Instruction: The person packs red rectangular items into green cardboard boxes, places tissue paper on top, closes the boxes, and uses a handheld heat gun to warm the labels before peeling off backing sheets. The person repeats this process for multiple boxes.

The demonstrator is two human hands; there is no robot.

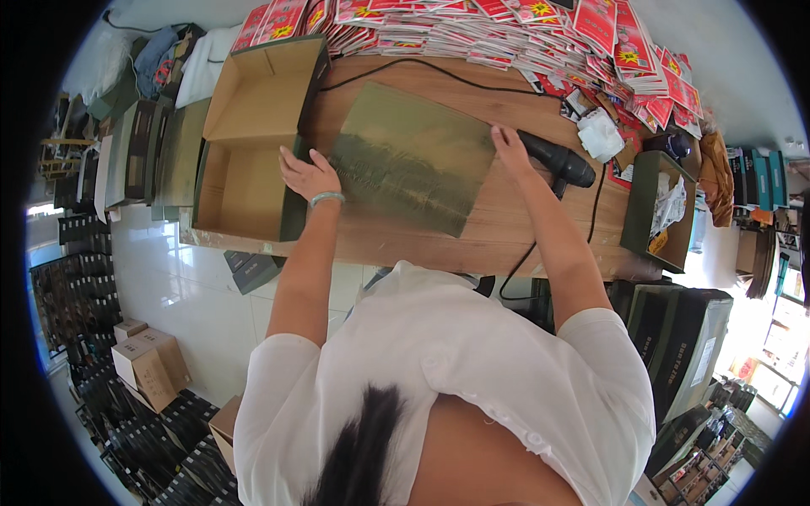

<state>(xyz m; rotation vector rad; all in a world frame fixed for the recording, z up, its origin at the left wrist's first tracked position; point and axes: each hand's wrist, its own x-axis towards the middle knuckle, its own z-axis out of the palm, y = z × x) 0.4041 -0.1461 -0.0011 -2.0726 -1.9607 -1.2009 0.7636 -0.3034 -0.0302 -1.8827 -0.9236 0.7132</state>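
Observation:
A flat olive-green sheet or bag (417,158), bearing writing, lies tilted across the wooden table in front of me. My right hand (510,150) has its fingers on the sheet's far right corner. Just right of that hand rests a black hair dryer (560,159) with a cord. My left hand (310,176) is at the right wall of a box, fingers apart and holding nothing. That cardboard box (243,190), dark green outside and brown inside, stands with its lid up; its visible interior is bare. Whether the left hand touches the wall, I cannot tell.
Stacks of red printed packets (455,35) line the table's far side. A black cable (436,63) crosses before them. At right stand a green box (655,212) holding crumpled wrapping and a white bundle (600,134). Dark boxes (680,354) and cartons (152,364) flank the table.

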